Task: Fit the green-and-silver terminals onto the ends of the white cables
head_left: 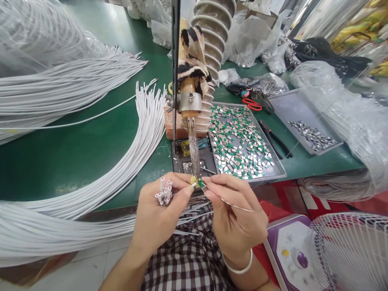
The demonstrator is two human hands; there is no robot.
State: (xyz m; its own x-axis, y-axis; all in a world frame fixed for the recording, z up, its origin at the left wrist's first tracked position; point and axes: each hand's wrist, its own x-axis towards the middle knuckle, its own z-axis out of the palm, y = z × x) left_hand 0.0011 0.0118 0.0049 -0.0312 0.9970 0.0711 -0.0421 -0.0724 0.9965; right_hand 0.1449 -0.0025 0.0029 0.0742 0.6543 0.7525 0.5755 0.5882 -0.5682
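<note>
My left hand [157, 220] is closed around a bunch of white cables [164, 192], their cut ends poking up past the fingers. Between its thumb and index finger, one white cable end [194, 184] meets the hot tool's tip. My right hand [238, 214] pinches a small green circuit board [201, 184], and a thin solder wire [238, 207] runs through its fingers. Directly above both fingertips a soldering iron [193, 149] points downward, clamped upright. The exact contact between board, cable and tip is too small to make out.
Right of the iron, a tray [277, 174] holds many small green-and-metal boards. Beyond lie pliers [274, 139], red-handled scissors [252, 104] and a tray of metal parts [324, 150]. Long white cable bundles [121, 169] cover the left side. A ribbed hose [214, 36] rises behind; a fan [351, 246] stands lower right.
</note>
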